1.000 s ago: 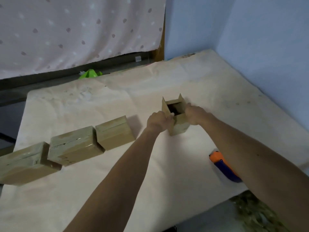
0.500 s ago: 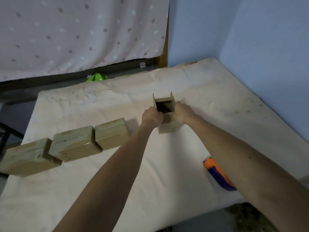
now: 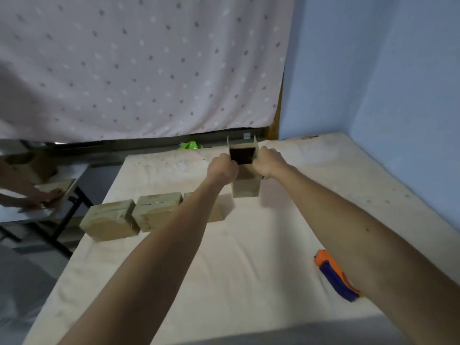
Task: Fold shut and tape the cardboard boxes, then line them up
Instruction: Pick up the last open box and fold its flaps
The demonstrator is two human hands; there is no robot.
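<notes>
Left hand [image 3: 222, 168] and right hand [image 3: 268, 162] are both curled tight on the small open-topped brown cardboard box [image 3: 245, 179], 1 on each side near its top, w/ the box upright btwn them. Both arms reach straight out, forearms bare, knuckles up. Its 2 side flaps stand up above the dark opening. Box is at the far middle of the cream-covered table [image 3: 249, 257]. 3 closed brown cardboard boxes [image 3: 156, 214] sit in a row to the left, touching. An orange-and-blue tape dispenser [image 3: 336, 276] lies near the right forearm.
</notes>
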